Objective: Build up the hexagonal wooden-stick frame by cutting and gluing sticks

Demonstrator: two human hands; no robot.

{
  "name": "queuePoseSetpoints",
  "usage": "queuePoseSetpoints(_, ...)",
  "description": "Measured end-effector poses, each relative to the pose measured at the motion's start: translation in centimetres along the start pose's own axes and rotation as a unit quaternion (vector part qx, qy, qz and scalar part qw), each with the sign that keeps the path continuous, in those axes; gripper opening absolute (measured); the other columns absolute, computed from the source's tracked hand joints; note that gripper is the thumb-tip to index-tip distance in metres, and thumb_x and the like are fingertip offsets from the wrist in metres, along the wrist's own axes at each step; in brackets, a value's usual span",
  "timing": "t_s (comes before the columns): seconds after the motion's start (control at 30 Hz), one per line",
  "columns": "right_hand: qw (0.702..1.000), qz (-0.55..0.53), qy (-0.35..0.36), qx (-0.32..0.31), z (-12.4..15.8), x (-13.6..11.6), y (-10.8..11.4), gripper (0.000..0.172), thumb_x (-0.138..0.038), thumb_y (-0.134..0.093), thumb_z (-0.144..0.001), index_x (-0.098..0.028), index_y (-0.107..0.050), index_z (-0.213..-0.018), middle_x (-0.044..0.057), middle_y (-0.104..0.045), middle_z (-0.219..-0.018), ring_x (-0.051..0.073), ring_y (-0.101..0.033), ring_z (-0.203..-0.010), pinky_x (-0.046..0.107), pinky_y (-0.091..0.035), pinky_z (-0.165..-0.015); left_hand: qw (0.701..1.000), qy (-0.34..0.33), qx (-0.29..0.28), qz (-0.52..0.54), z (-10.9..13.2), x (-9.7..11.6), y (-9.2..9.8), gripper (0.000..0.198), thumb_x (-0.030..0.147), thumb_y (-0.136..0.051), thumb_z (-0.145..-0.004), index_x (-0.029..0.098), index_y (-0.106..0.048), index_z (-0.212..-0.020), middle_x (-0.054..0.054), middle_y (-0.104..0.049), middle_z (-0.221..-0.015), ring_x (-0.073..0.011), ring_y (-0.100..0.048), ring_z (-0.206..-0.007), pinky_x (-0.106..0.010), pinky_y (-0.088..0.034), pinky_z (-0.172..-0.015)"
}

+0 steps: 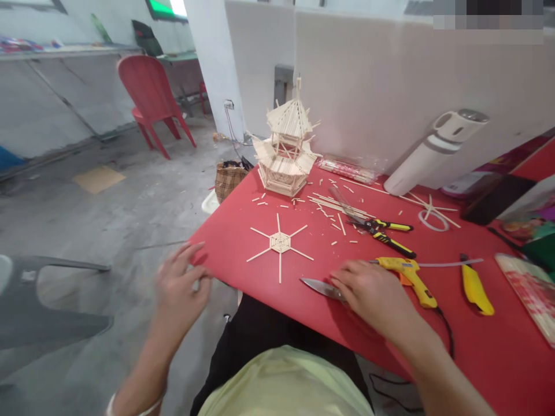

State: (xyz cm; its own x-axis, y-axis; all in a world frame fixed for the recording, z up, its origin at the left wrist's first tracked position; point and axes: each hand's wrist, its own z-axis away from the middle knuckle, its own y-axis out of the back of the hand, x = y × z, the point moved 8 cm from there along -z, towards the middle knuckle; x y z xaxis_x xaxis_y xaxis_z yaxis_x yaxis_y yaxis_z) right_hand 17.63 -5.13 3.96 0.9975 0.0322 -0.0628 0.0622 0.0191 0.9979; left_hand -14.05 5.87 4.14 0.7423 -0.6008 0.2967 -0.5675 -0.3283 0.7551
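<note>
My left hand (182,281) is off the table's left front edge, fingers loosely curled and apart, with nothing visible in it. My right hand (366,292) rests low over the table, fingers closed around a tool with a pointed metal blade (318,285). The blade points left; its handle is hidden under the hand, so I cannot tell whether it is a knife or scissors. Between my hands lies a six-spoked wooden stick frame (280,242) with a web-like hexagonal centre. Right of my right hand lies a yellow glue gun (410,277).
A stick pagoda model (288,150) stands at the back of the red table (243,214). Yellow-black cutters (390,234), loose sticks (340,205), a yellow utility knife (476,288) and a white bottle (429,153) lie or stand rightward. A grey chair (47,300) is left.
</note>
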Motion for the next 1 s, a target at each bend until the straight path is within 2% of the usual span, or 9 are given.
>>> queuePoseSetpoints(0.07, 0.997, -0.051, 0.03, 0.047, -3.2, -2.5, 0.8, 0.024, -0.031, -0.051, -0.097, -0.027, -0.074, -0.09, 0.003, -0.064, -0.083, 0.018, -0.057, -0.082, 0.03, -0.037, -0.071, 1.0, -0.013, 0.002, 0.021, -1.5, 2.9, -2.0, 0.017, 0.014, -0.058, -0.076, 0.023, -0.067, -0.065, -0.005, -0.063, -0.129, -0.0301, -0.052, -0.128, -0.05, -0.043, -0.106)
queuePoseSetpoints(0.13, 0.992, -0.088, 0.035, 0.082, -6.2, -4.4, 1.0, 0.022, -0.032, -0.054, -0.096, -0.027, -0.075, -0.094, 0.004, -0.064, -0.084, 0.018, -0.055, -0.085, 0.029, -0.036, -0.072, 0.999, -0.031, -0.009, 0.027, -2.8, 5.6, -4.3, 0.011, 0.019, -0.062, -0.077, 0.023, -0.072, -0.073, -0.007, -0.061, -0.134, -0.0317, -0.048, -0.132, -0.051, -0.041, -0.106)
queuePoseSetpoints(0.23, 0.99, -0.106, 0.041, 0.084, -9.3, -6.4, -0.1, 0.02, -0.03, -0.056, -0.095, -0.026, -0.076, -0.096, 0.004, -0.064, -0.086, 0.019, -0.054, -0.086, 0.03, -0.035, -0.073, 0.999, -0.041, -0.02, 0.006, -3.7, 7.7, -7.3, 0.01, 0.025, -0.065, -0.08, 0.022, -0.073, -0.075, -0.009, -0.057, -0.14, -0.0338, -0.045, -0.134, -0.054, -0.037, -0.106)
queuePoseSetpoints(0.37, 0.99, -0.112, 0.053, 0.067, -10.5, -7.2, -1.5, 0.021, -0.029, -0.055, -0.095, -0.026, -0.075, -0.098, 0.005, -0.063, -0.086, 0.02, -0.052, -0.087, 0.03, -0.034, -0.074, 0.999, -0.019, -0.039, -0.013, -3.9, 7.5, -9.2, 0.011, 0.024, -0.065, -0.083, 0.022, -0.073, -0.075, -0.011, -0.058, -0.139, -0.0351, -0.047, -0.133, -0.055, -0.037, -0.103)
queuePoseSetpoints(0.57, 0.99, -0.114, 0.062, 0.058, -11.1, -7.1, -1.9, 0.021, -0.027, -0.053, -0.096, -0.026, -0.074, -0.095, 0.003, -0.062, -0.084, 0.018, -0.051, -0.084, 0.03, -0.032, -0.072, 0.998, -0.028, -0.047, 0.004, -3.9, 7.0, -10.0, 0.019, 0.022, -0.058, -0.088, 0.02, -0.072, -0.074, -0.012, -0.058, -0.137, -0.0347, -0.047, -0.132, -0.054, -0.04, -0.1)
queuePoseSetpoints(0.77, 0.989, -0.122, 0.066, 0.055, -11.7, -7.2, -1.8, 0.023, -0.026, -0.051, -0.097, -0.026, -0.073, -0.094, 0.003, -0.062, -0.082, 0.018, -0.051, -0.08, 0.03, -0.031, -0.07, 0.998, -0.034, -0.04, 0.031, -3.8, 6.7, -10.2, 0.017, 0.018, -0.054, -0.089, 0.019, -0.068, -0.08, -0.013, -0.053, -0.141, -0.0327, -0.047, -0.131, -0.053, -0.04, -0.104)
queuePoseSetpoints(1.0, 0.987, -0.136, 0.058, 0.057, -11.5, -7.2, -2.0, 0.022, -0.027, -0.051, -0.097, -0.024, -0.071, -0.088, 0.003, -0.062, -0.084, 0.018, -0.051, -0.083, 0.029, -0.031, -0.071, 0.996, 0.025, -0.041, 0.079, -3.8, 5.5, -10.1, 0.014, 0.017, -0.047, -0.093, 0.018, -0.057, -0.082, -0.017, -0.051, -0.141, -0.0309, -0.047, -0.13, -0.053, -0.042, -0.102)
